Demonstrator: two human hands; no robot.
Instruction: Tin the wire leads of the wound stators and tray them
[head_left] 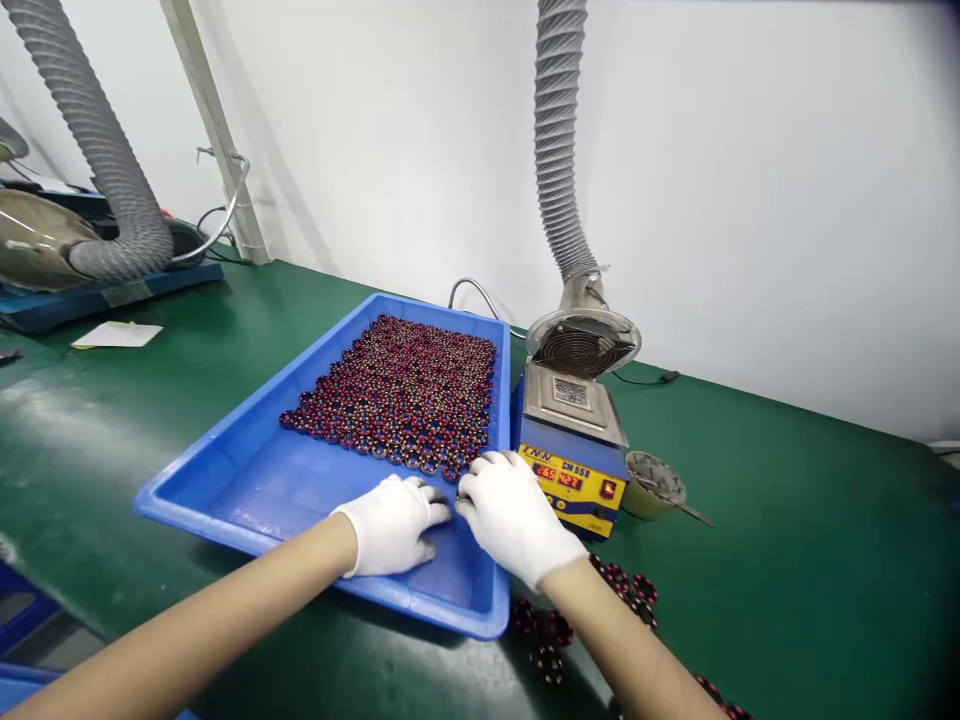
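Note:
A blue plastic tray (pixel 247 480) lies on the green table, its far half packed with several rows of small dark red wound coils (pixel 405 390). Both my hands wear white gloves and rest inside the tray's near right corner. My left hand (pixel 391 523) has its fingers curled together, with a small dark piece showing at the fingertips. My right hand (pixel 514 515) sits close beside it, fingers bent down at the edge of the coil rows. What either hand grips is too small to name.
A blue and yellow solder pot (pixel 574 450) with red digits stands right of the tray, under a grey extraction hose (pixel 559 150). A small metal dross cup (pixel 652 485) is beside it. Loose coils (pixel 551 630) lie on the table near my right forearm. Another hose (pixel 97 150) is far left.

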